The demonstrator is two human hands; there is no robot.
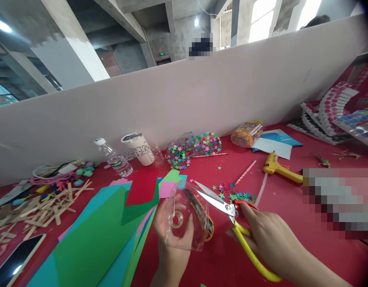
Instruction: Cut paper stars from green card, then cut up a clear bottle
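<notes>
My left hand [171, 243] grips a clear plastic container [184, 199], its fingers showing through the see-through walls. A round moulded ring and a strip of dark and yellow printed label are visible on it. My right hand [269, 233] is closed on scissors [231, 209] with red and yellow handles. The blades are a little apart and point left, their tips by the container's upper edge. Whether they touch the plastic I cannot tell. Part of the right-hand fingers is hidden behind the handles.
Coloured paper sheets [91, 235] lie to the left, near wooden sticks [52, 207] and a phone [20, 257]. A water bottle [115, 158], white cup [142, 149] and star-filled containers [201, 144] stand along the white partition [172, 99]. A yellow glue gun [279, 167] lies right.
</notes>
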